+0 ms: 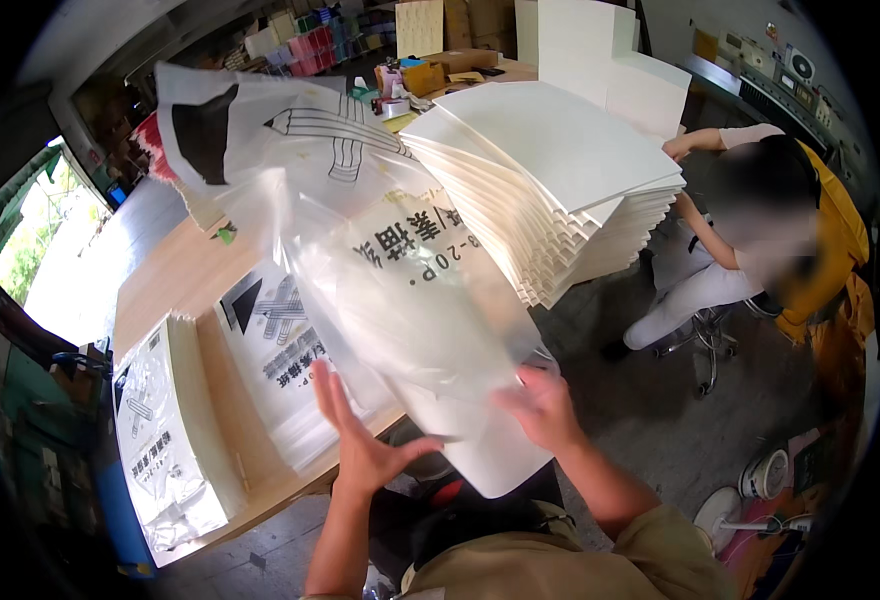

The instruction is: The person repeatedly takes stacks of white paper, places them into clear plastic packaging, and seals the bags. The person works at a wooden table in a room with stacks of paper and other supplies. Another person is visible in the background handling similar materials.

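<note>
A large clear plastic bag printed with black pencil drawings and lettering billows in front of me, its top end blurred. White paper shows at its near end, partly within the plastic. My right hand is closed on the near right edge of the bag and paper, thumb on top. Beside the bag's left edge, my left hand is open, thumb and fingers spread. Below it on the table lies a flat pile of printed plastic bags. A stack of filled paper packs stands at the table's left end.
A tall, fanned stack of white paper sheets rises on the wooden table at the right. Behind it are tape rolls and small boxes. Across on the right, another person sits on a wheeled chair. A white fan stands lower right.
</note>
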Motion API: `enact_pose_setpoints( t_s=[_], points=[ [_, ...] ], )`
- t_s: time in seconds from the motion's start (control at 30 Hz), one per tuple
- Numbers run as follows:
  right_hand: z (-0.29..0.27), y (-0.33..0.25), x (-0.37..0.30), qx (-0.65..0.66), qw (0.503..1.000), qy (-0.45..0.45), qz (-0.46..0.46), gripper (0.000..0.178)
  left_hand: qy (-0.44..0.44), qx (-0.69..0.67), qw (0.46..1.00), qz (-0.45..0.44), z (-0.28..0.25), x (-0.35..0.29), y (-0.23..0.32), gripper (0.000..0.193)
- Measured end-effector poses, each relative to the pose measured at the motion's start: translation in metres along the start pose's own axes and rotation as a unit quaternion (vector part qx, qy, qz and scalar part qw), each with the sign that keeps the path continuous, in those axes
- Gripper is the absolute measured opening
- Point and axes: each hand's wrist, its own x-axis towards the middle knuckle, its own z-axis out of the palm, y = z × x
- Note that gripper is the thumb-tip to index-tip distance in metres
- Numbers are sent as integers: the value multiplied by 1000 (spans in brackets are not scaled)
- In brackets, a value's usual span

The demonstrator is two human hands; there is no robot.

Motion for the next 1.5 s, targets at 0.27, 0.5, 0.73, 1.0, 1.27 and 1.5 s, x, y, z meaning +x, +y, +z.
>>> enact_pose_setpoints(
  t_s=[0.27,0.5,0.73,1.0,1.27,1.5],
  points=[
    [16,26,7,202,967,-17,153,21,93,-160,960,-211,37,-19,-49,51],
    [23,34,8,237,957,20,166,23,67,59,996,23,19,-16,-29,34],
    [25,46,2,325,919,50,217,22,32,98,994,33,4,-79,-12,21],
    [37,56,24,312,925,57,209,21,5,-22,997,78,8,-93,22,23],
    [51,67,30,267,930,69,242,42,61,-7,991,-117,9,-109,13,62],
    [44,44,38,338,912,26,231,46,35,19,977,-210,6,-89,6,32]
  ],
)
